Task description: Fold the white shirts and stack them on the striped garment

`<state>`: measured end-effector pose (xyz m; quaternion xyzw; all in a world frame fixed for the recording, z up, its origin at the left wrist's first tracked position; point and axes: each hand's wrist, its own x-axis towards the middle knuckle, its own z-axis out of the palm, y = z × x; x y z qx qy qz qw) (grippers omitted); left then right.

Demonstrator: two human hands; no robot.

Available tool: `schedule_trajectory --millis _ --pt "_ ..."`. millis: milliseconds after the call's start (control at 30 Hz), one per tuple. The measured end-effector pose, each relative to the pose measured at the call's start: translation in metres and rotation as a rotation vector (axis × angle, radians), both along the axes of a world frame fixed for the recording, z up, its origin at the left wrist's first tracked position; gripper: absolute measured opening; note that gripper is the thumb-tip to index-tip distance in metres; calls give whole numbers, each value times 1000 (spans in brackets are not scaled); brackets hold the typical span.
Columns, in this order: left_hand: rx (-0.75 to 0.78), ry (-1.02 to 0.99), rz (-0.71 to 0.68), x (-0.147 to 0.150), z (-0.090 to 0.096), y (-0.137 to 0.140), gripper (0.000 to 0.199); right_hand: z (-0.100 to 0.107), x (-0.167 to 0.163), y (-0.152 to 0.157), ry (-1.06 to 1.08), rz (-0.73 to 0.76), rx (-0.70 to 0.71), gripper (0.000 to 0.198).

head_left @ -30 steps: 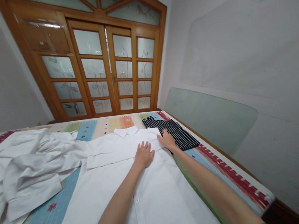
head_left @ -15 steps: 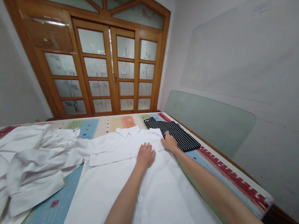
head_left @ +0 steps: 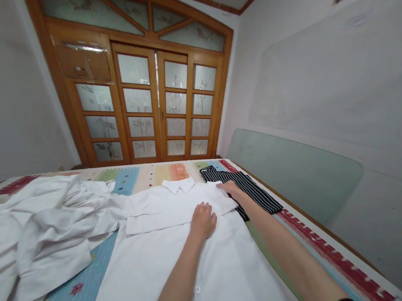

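A white collared, buttoned shirt (head_left: 155, 265) lies spread out, its collar (head_left: 179, 185) toward the far side and a folded band across the chest. My left hand (head_left: 203, 220) rests on the middle of this shirt just below the band, fingers laid over the cloth. At the shirt's right shoulder, my right hand (head_left: 229, 189) pinches the edge of the fabric. Beneath and beyond that hand is a folded black garment with white stripes (head_left: 253, 189), partly covered by the shirt's corner.
On the left lies a rumpled heap of white clothes (head_left: 51, 233), touching the shirt's left side. Everything sits on a colourful patterned cover (head_left: 101, 261). A pale green panel (head_left: 296, 169) leans along the right wall. Wooden glazed doors (head_left: 142, 104) stand behind.
My right hand has shifted toward the collar along the shoulder edge, and the shirt's right corner now spreads farther over the striped garment. My left hand stays on the shirt. The view has tilted slightly up.
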<state>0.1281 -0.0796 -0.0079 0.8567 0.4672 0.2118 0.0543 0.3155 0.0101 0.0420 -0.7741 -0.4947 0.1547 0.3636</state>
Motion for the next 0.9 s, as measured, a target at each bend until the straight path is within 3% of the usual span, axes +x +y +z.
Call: schedule_trajectory --millis 500,733,900 --pt "1 -1 1 1 6 -1 35 -21 15 5 70 16 75 17" --pt "10 -4 145 1 7 -6 50 -10 12 11 -98 29 14 13" --pt "-26 -1 97 2 9 -8 54 -1 -1 7 -234 2 -93 8"
